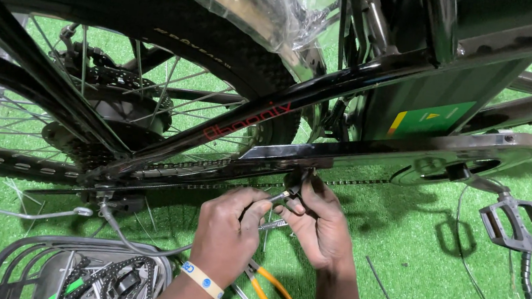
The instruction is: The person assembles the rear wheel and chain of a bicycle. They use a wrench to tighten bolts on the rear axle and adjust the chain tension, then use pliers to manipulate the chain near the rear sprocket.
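Black metal fills most of the view: a bicycle frame (327, 93) and its rear wheel (117, 97) stand over green artificial grass (415, 256). Both hands work close together just under the chain guard (374, 152), beside the chain (221, 181).

The left hand (228, 229) comes up from below, its wrist bent and its fingers closed around a thin metal tool (277, 198). The tip of the tool points up and to the right, toward a small fastener spot under the guard. A pale wristband (202, 280) goes around the left wrist. The right hand (318, 220) reaches up beside it, with the forearm rising from the bottom edge. Its fingertips pinch narrowly at the same spot; I cannot tell what small part it holds there.

On the grass below the hands lies one pair of pliers with orange handles (272, 292). One grey pedal (519, 224) hangs at the right, and one thin dark rod (385, 292) lies on the grass.

One wire basket (15, 264) sits at the lower left. Inside it are dark chain pieces and mixed metal parts, too crowded to count.
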